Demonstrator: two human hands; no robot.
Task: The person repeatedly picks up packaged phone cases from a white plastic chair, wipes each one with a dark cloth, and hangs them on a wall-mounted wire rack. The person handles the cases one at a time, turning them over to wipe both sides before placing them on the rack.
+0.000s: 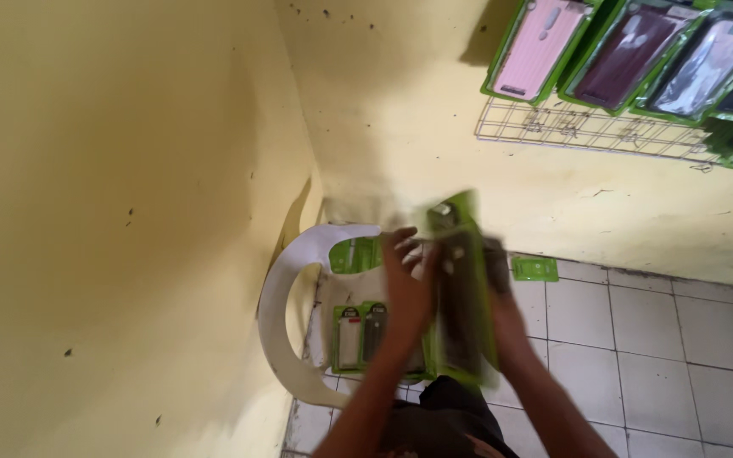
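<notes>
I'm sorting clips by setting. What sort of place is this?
Probably a small phone-accessory shop. Packaged phone cases hang on a wire wall rack, more green packs lie on a white plastic chair, and both hands hold another green pack.

Glossy plastic pkgs (466, 293); smooth plastic chair (286, 293)

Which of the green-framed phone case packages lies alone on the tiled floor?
The small green package by the wall, right of the hands; the others hang on the wire rack, lie on the white plastic chair, or are held.
</notes>
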